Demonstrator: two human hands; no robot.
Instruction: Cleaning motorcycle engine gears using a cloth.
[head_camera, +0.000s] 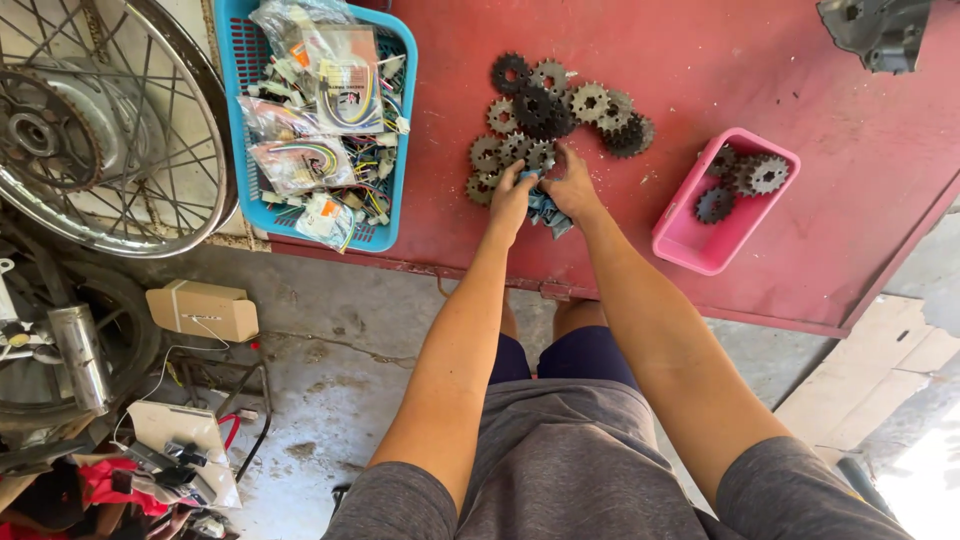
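While few toothed steel sprockets sit in pink plastic tray, both hands pinch blue-grey rag near grey sprocket pile, mostly unsorted.

A blue basket full of bagged wire harnesses sits on the red table to the left of the grip, and a pink tray holding a few gears lies to its right. Farther left, off the table, leans a spoked wheel. Below it, nearer the person, a tan cardboard box lies on the concrete floor.
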